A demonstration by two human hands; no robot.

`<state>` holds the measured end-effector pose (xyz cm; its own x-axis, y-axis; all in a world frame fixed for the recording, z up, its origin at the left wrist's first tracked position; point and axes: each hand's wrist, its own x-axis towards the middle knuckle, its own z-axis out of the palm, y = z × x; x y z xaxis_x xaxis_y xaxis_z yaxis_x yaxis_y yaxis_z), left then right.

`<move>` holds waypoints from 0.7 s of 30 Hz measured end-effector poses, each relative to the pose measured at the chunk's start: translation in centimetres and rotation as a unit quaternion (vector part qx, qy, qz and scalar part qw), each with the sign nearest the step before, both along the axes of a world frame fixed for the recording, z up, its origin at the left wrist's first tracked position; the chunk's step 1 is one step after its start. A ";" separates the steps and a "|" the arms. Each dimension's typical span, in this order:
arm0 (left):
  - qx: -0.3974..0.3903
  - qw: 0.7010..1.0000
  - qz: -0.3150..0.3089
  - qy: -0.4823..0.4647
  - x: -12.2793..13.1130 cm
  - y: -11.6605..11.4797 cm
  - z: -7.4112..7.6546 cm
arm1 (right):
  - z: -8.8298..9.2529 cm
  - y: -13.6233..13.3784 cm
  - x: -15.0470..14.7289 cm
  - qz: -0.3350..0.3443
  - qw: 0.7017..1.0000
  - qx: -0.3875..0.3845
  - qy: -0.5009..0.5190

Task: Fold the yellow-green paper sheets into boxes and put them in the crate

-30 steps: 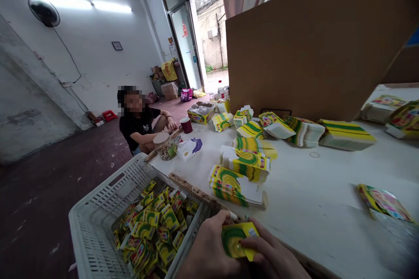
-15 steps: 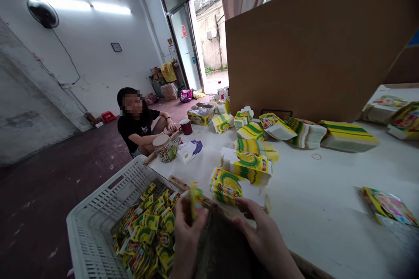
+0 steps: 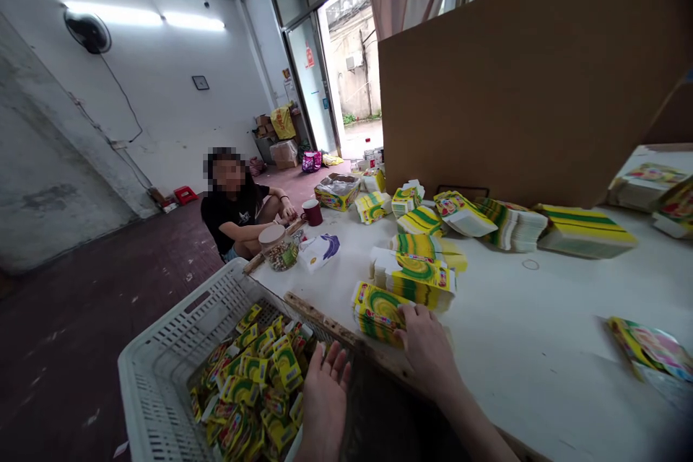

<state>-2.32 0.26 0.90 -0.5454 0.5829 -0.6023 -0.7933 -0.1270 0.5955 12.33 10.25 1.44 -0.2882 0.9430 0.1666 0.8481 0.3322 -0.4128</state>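
My left hand [image 3: 325,393] hovers open, fingers stretched, over the near right edge of a white plastic crate [image 3: 162,346] filled with several small folded yellow-green boxes [image 3: 254,382]. It holds nothing. My right hand [image 3: 427,350] lies on the nearest stack of flat yellow-green carton blanks [image 3: 376,310] on the white table [image 3: 530,332], fingers curled down on the top sheets. A second, taller stack of blanks [image 3: 416,274] stands just behind it.
More stacks of blanks [image 3: 585,231] line the back of the table before a large brown cardboard sheet [image 3: 514,79]. A jar [image 3: 276,249], a red cup [image 3: 312,211] and a tissue pack [image 3: 319,249] sit at the far left end, where a person crouches [image 3: 235,206]. A colourful packet [image 3: 650,346] lies at right.
A second ago both hands held a folded box. My left hand carried it over the crate and now hangs open without it. My right hand reached forward onto the nearest stack.
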 end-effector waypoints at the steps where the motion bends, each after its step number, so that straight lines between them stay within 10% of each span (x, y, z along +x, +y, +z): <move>1: -0.001 1.000 -0.008 -0.003 0.4 0.1 0.1 | 0.0 0.1 0.0 -0.005 1.000 -0.002 0.018; 13: 0.168 0.981 -0.096 0.000 4.0 -0.5 -0.1 | 1.8 -5.5 1.3 0.099 0.924 -0.133 0.344; 21: 0.243 0.958 -0.118 -0.097 5.0 -0.2 1.2 | -0.6 -9.2 0.5 0.145 0.841 -0.265 0.449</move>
<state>2.68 0.02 2.13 -0.2689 0.9136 -0.3051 -0.9235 -0.1546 0.3510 12.80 1.04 0.87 -0.5005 0.8655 0.0187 0.0297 0.0388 -0.9988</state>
